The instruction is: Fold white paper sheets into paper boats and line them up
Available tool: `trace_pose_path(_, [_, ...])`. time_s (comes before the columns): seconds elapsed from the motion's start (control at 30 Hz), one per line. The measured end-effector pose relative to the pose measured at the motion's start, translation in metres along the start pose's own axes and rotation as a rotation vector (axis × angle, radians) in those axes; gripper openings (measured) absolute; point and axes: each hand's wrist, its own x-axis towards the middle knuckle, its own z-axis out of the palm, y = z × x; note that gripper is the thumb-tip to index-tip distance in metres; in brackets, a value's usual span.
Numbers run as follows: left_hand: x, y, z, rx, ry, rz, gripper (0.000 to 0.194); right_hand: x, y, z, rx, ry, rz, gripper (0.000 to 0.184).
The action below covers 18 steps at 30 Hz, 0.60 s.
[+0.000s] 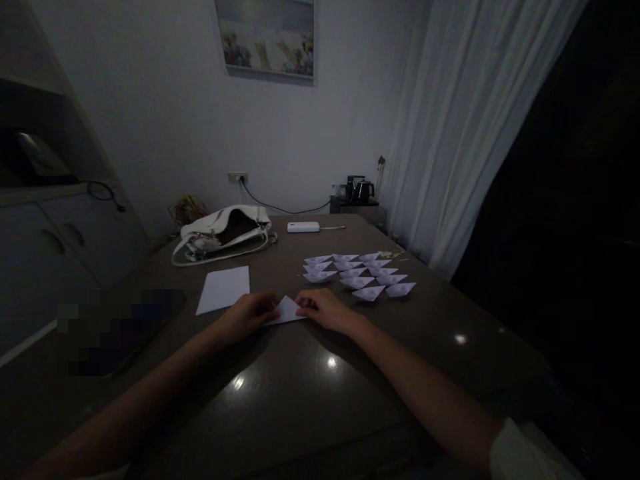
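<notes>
Between my hands is a sheet of white paper [287, 309] folded to a triangular peak, low over the dark table. My left hand [251, 312] grips its left side, fingers curled and thumb near the middle. On the right side, my right hand [324, 309] pinches the same paper with thumb and bent fingers. Part of the lower edge is covered by my fingers. Just beyond my left hand lies a stack of white paper [225, 288]. Several folded paper boats [357, 282] stand in rows past my right hand.
A white handbag [225, 230] lies at the table's back left. A white power bank [303, 227] with a short cable rests at the far edge. Dark kettles [363, 190] stand on a stand behind the table [400, 373]. A pale curtain [440, 120] hangs at right.
</notes>
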Motion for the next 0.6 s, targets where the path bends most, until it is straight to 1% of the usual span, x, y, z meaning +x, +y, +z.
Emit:
trace_pose_path(0.03, [0.0004,-0.0005,-0.0003,0.011,0.000,-0.004,0.029,0.0005,0.0003,0.0003,-0.010,-0.001,-0.001,0.002])
trace_pose_path(0.13, [0.0016,-0.0034,-0.0011,0.029,-0.006,-0.034,0.029,0.0019,0.0005,0.0011,-0.045,0.004,-0.002,0.012])
trace_pose_path(0.2, [0.0022,-0.0055,-0.0017,0.026,-0.019,-0.061,0.029,0.0025,-0.0002,0.0018,-0.061,0.015,0.004,0.013])
trace_pose_path(0.3, [0.0023,-0.0062,-0.0024,0.023,-0.014,-0.082,0.027,0.0025,-0.0020,0.0031,-0.040,0.045,0.038,0.009])
trace_pose_path(0.4, [0.0017,-0.0042,-0.0023,0.027,0.016,-0.088,0.031,0.0020,-0.0029,0.0041,-0.026,0.082,0.076,0.008])
trace_pose_path(0.6, [0.0016,-0.0060,-0.0012,0.073,0.008,-0.061,0.035,0.0021,-0.0014,0.0045,-0.030,0.072,0.080,0.004])
